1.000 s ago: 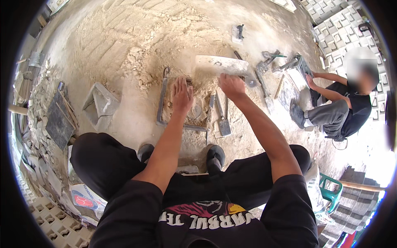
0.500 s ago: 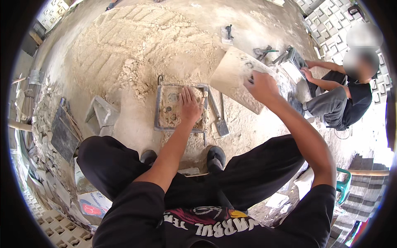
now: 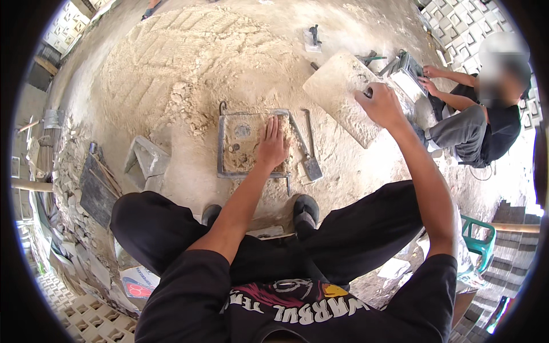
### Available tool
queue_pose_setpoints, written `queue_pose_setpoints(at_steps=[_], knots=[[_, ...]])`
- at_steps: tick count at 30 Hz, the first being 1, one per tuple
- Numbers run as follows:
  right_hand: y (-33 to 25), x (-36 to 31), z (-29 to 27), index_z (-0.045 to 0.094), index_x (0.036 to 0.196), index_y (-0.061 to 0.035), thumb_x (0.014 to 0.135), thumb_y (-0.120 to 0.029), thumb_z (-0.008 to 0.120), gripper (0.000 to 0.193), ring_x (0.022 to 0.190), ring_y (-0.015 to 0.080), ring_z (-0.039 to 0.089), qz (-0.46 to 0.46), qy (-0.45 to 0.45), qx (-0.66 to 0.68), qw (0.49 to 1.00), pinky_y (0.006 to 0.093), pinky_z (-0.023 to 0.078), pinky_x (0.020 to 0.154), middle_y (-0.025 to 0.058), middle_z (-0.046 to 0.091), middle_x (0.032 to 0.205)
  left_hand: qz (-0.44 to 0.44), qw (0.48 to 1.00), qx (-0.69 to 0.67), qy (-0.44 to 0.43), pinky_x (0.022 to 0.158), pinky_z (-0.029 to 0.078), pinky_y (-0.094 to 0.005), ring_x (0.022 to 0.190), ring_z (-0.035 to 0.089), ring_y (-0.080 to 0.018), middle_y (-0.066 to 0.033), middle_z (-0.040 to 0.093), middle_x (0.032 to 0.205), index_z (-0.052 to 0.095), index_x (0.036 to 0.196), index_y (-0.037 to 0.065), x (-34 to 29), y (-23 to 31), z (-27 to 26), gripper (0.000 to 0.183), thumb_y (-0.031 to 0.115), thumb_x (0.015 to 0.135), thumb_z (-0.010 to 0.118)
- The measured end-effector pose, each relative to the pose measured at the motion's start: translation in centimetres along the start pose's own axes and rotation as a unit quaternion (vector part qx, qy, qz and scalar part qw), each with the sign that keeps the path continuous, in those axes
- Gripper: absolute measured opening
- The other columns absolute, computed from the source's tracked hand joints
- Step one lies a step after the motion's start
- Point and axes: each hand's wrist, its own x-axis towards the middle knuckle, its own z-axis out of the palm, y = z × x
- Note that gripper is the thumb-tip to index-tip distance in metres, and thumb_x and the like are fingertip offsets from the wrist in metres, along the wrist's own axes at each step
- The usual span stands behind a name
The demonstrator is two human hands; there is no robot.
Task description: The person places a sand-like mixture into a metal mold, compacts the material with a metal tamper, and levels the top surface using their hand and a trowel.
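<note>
A shallow square frame of dark grey metal (image 3: 221, 150) lay on the dusty concrete floor (image 3: 186, 188) in front of the person's dark shoes (image 3: 306, 209), with a hooked bar at its far left corner and a short rod jutting out at its near right corner. Inside its rim was a pale brown, sandy, crumbly fill (image 3: 243, 159), roughly levelled, with a round greyish patch in its far part and a smaller dark spot nearer the person. The bare left hand (image 3: 273, 147) lay palm down over the right side of the fill, its fingers straight, close together and pointing away from the body, gripping nothing. The bare right hand (image 3: 381, 106) was well apart from the frame, out to the right, its fingers curled around a small dark grip on a flat, rectangular, pale board smeared with sandy dust (image 3: 338, 86); the fingertips were partly hidden, so their exact hold could not be told. The board slanted above the floor, beyond the frame's right side. Just beside the frame lay a small grey metal spade with a long thin handle (image 3: 312, 169), and beyond it spread a broad, furrowed bed of light brown sand (image 3: 171, 63).
</note>
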Motion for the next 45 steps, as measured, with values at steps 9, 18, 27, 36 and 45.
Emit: queue_pose_setpoints(at_steps=[9, 18, 27, 36, 45], knots=[[-0.9, -0.1, -0.6, 0.062, 0.075, 0.0060, 0.082, -0.035, 0.059, 0.042, 0.073, 0.0409, 0.065, -0.006, -0.019, 0.017, 1.000, 0.0477, 0.050, 0.073, 0.0249, 0.064, 0.073, 0.108, 0.993, 0.003, -0.047, 0.122, 0.007, -0.0414, 0.148, 0.010, -0.0292, -0.0182, 0.017, 0.158, 0.022, 0.149, -0.004, 0.6, -4.2, 0.0, 0.066, 0.040, 0.101, 0.033], [0.3, 2.1, 2.1, 0.062, 0.086, 0.0085, 0.081, -0.036, 0.062, 0.045, 0.085, 0.0402, 0.066, -0.096, -0.032, -0.014, 0.995, 0.0469, 0.051, 0.078, 0.0271, 0.066, 0.089, 0.209, 0.969, -0.116, -0.058, 0.119, 0.017, -0.0445, 0.143, 0.026, -0.0300, -0.0174, 0.031, 0.152, 0.031, 0.146, -0.002, -10.2, -2.4, -2.8, 0.061, 0.034, 0.098, 0.044], [-3.0, 3.5, 2.9, 0.061, 0.086, 0.0080, 0.080, -0.038, 0.063, 0.046, 0.084, 0.0413, 0.065, -0.123, -0.021, -0.004, 0.992, 0.0478, 0.050, 0.078, 0.0268, 0.065, 0.087, 0.161, 0.984, -0.038, -0.068, 0.119, 0.013, -0.0465, 0.145, 0.022, -0.0323, -0.0186, 0.028, 0.153, 0.026, 0.149, 0.000, -13.7, -10.8, -5.3, 0.068, 0.028, 0.093, 0.052], [-2.4, 3.7, 3.3, 0.062, 0.084, 0.0076, 0.080, -0.039, 0.065, 0.047, 0.087, 0.0398, 0.064, -0.115, -0.045, -0.016, 0.992, 0.0466, 0.049, 0.079, 0.0267, 0.065, 0.088, -0.083, 0.996, -0.033, -0.021, 0.118, 0.004, -0.0526, 0.144, 0.005, -0.0478, -0.0376, 0.011, 0.151, 0.012, 0.146, -0.015, -15.1, -6.3, -2.7, 0.079, 0.043, 0.098, 0.040], [-1.8, 4.0, 4.3, 0.062, 0.079, 0.0076, 0.081, -0.039, 0.066, 0.047, 0.086, 0.0409, 0.063, -0.121, -0.025, -0.012, 0.992, 0.0469, 0.047, 0.080, 0.0270, 0.063, 0.085, 0.048, 0.991, -0.113, -0.054, 0.119, 0.006, -0.0488, 0.147, 0.009, -0.0348, -0.0255, 0.013, 0.157, 0.013, 0.149, -0.008, -12.8, 0.4, -3.0, 0.076, 0.043, 0.099, 0.038]])
